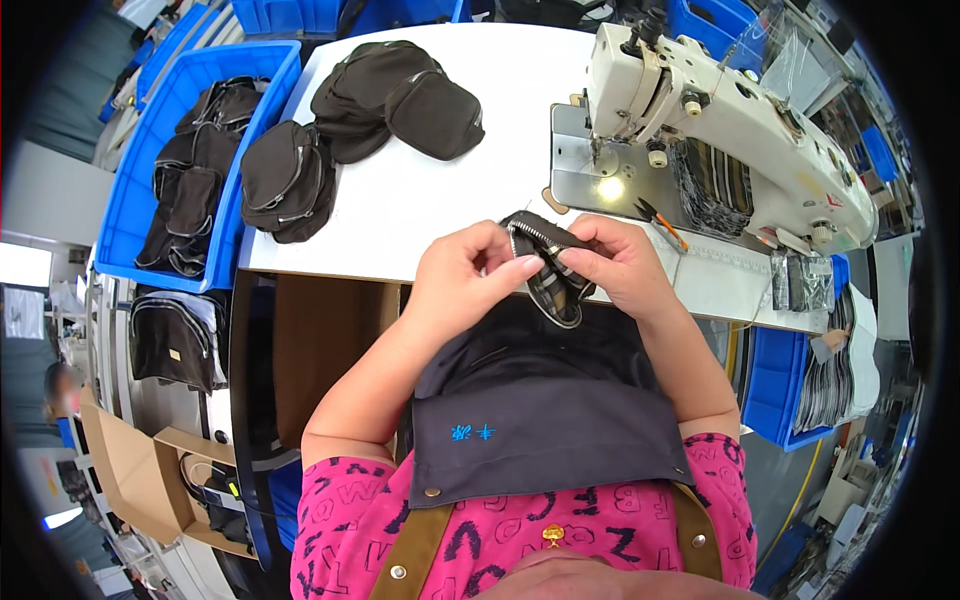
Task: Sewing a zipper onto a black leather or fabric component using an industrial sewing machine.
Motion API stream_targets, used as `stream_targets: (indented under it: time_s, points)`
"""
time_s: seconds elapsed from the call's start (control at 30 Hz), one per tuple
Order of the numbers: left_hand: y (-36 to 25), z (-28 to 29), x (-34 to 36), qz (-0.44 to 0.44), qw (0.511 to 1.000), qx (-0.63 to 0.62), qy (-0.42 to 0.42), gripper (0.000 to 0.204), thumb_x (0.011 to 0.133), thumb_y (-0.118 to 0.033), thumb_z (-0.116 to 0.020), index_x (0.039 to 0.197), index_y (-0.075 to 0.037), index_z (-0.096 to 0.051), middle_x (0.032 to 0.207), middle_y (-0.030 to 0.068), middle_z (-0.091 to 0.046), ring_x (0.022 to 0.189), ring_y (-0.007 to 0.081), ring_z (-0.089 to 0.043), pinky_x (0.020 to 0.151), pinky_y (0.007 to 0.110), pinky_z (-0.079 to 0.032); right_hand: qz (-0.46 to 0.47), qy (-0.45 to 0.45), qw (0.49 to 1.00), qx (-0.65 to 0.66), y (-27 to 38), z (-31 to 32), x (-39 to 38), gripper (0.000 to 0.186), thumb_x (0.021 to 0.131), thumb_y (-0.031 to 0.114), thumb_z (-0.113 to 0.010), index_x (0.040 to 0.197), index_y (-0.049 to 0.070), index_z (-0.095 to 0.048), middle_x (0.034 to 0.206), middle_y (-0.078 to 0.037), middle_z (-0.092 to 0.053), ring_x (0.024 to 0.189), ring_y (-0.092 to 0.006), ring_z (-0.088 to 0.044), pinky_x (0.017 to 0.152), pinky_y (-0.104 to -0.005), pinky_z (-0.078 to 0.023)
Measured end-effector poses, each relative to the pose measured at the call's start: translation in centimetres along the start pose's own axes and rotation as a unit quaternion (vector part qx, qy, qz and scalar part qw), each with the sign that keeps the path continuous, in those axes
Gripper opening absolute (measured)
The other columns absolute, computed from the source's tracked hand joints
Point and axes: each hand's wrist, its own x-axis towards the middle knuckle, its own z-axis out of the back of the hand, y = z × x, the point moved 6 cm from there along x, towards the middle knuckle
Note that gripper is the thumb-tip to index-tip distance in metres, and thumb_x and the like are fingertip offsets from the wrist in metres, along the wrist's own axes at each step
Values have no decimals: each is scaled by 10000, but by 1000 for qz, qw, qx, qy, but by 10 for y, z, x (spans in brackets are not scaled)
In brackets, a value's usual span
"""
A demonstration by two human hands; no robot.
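Note:
Both hands hold a small dark zippered pouch at the front edge of the white table, above my lap. Its metal zipper runs along the rim, and a plaid lining shows in the opening. My left hand pinches the pouch's left side between thumb and fingers. On the other side, my right hand grips the upper right edge near the zipper. Orange-handled thread snips lie just beyond my right hand. The white sewing machine stands farther right, its lamp lit over the metal bed plate.
Several finished-looking dark pouches are piled on the table at the back left. A blue bin of dark pouches stands at the left. Plaid pieces are stacked under the machine arm. Another blue bin sits at the right.

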Motion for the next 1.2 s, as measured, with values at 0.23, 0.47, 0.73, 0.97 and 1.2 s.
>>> stream_targets:
  time_s: [0.23,0.47,0.73,0.97,1.2]
  points:
    - [-29,7,-1,-283,939,97,-172,133,863,-86,-744,936,-36,-644,948,59,-705,757,201,-661,667,299,-504,42,-47,997,-54,-14,16,-3,85,916,77,-731,948,17,-681,893,8,-650,833,-69,-595,749,-239,-478]
    - [-28,-8,1,-320,916,183,-160,162,834,-66,-764,938,-63,-640,1031,80,-729,826,250,-694,692,317,-537,97,-33,989,-104,3,9,-6,229,863,130,-772,1045,40,-664,1021,-18,-642,877,-118,-563,790,-269,-462]
    - [8,-8,19,-142,982,-31,-118,129,911,-101,-732,940,-39,-622,950,57,-711,764,145,-632,716,297,-516,92,6,978,-186,-4,-4,-11,160,881,85,-738,1000,34,-644,929,-23,-631,806,-116,-554,753,-269,-462]
    - [-33,-1,-3,-361,870,127,-311,192,909,-139,-749,961,-20,-608,820,38,-617,768,138,-578,722,282,-486,63,-32,990,-125,-6,-7,-4,117,908,72,-712,925,31,-604,874,-12,-602,771,-104,-530,718,-255,-454]
    - [10,-24,10,-109,979,-138,-106,153,958,-146,-717,974,-34,-615,856,-3,-640,783,88,-573,717,255,-484,124,-52,974,-181,-5,-18,2,162,914,144,-739,922,38,-616,838,-31,-624,705,-121,-575,644,-265,-474]
